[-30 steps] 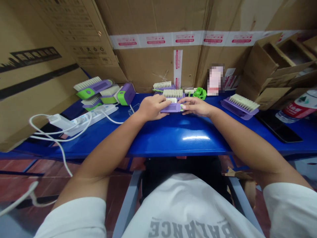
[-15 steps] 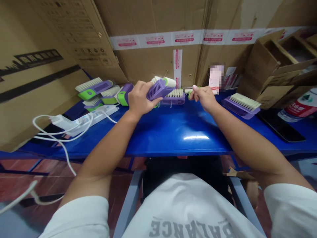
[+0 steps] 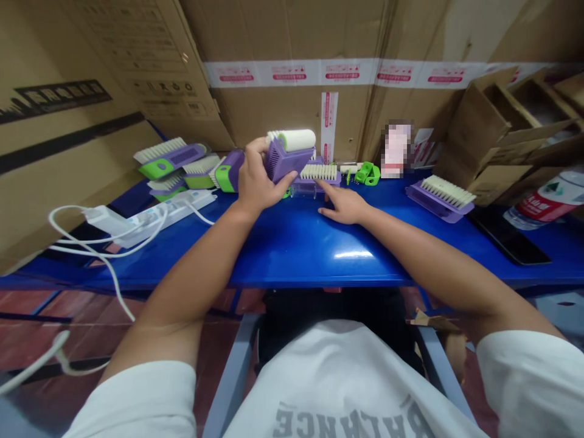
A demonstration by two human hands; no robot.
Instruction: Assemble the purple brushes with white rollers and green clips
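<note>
Raised and tilted since the earlier frame, a purple vented brush housing (image 3: 283, 161) with a white roller (image 3: 294, 140) along its far edge is held above the far side of a blue table (image 3: 292, 255). The housing is gripped in the left hand (image 3: 260, 176), with thumb and fingers closed around its near end. The right hand (image 3: 344, 205) is shown open and empty, with its fingers spread just near a white-bristled purple brush (image 3: 319, 174); contact with the table cannot be determined. Green plastic clips (image 3: 367, 173) are seen to the right of that brush. Further green-and-purple brushes (image 3: 171, 159) are grouped at far left beside a white power strip (image 3: 166, 213), and another purple brush (image 3: 440, 198) is placed at right.
</note>
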